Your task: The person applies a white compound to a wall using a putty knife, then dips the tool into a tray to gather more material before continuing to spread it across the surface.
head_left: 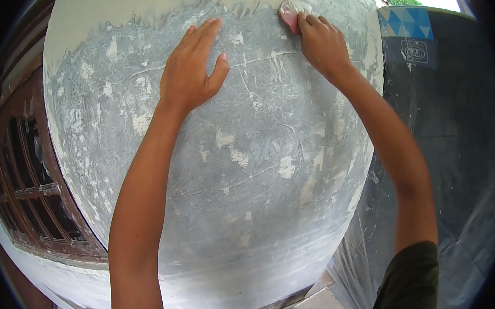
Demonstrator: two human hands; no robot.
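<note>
A grey wall point(247, 154) with pale patches and thin cracks fills the middle of the view. Cream coating point(108, 15) covers its upper part, ending in a ragged lower edge. My left hand point(194, 67) is raised at the wall, fingers stretched out and thumb apart, with nothing in it. Higher up and to the right, my right hand point(323, 42) is closed around a pinkish tool point(289, 17). Whitish material shows at the tool's upper edge, which is against the wall near the coating's border. The tool's grip is mostly hidden by my fingers.
On the left is a brown wooden window frame point(46, 192) with dark panes. Dark sheeting point(455, 119) with a blue and white patterned piece point(406, 23) hangs at the right. Clear plastic point(350, 261) and a pale flat slab point(319, 307) lie at the bottom right.
</note>
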